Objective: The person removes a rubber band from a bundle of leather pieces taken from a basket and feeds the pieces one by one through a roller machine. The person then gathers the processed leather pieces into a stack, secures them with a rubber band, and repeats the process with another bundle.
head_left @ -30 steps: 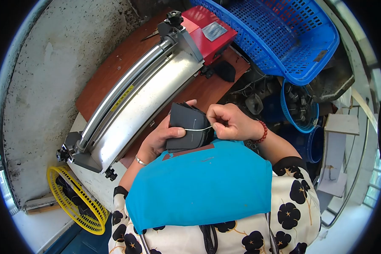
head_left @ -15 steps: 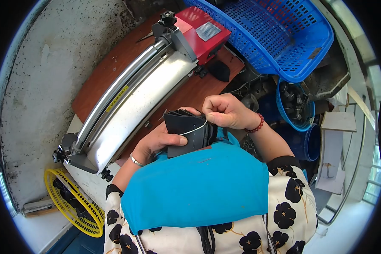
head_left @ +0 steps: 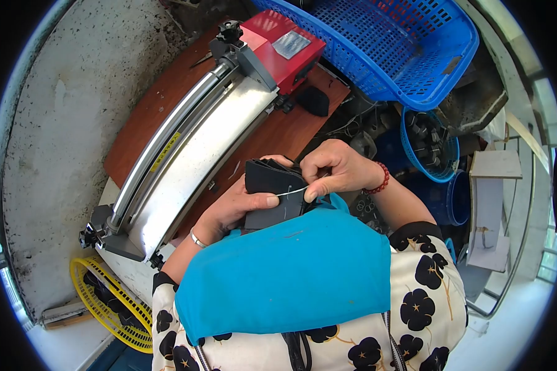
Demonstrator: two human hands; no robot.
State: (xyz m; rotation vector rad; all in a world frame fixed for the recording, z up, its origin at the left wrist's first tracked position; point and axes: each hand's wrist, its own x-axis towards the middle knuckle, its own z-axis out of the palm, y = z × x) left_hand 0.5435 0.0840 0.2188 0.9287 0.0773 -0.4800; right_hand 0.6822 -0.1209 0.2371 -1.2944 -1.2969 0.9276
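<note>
A stack of black sheet pieces (head_left: 267,211) stands over the blue apron (head_left: 284,278) at my waist. My left hand (head_left: 238,203) grips the stack from its left side, thumb flat across the front face. A thin white string (head_left: 294,191) runs across that face from near my left thumb to my right fingers. My right hand (head_left: 334,170) pinches the string between thumb and bent forefinger at the right edge of the stack. The fingers of my left hand behind the stack are mostly hidden.
A roller machine (head_left: 185,142) with a red housing (head_left: 288,59) sits on a brown board (head_left: 148,105). A large blue basket (head_left: 377,55) is at upper right, above a small blue basket (head_left: 408,148) of dark parts. A yellow basket (head_left: 86,297) with black pieces stands lower left.
My right hand has moved slightly down, drawing the string across the stack at a lower slant. The surroundings have shifted a little left in view.
</note>
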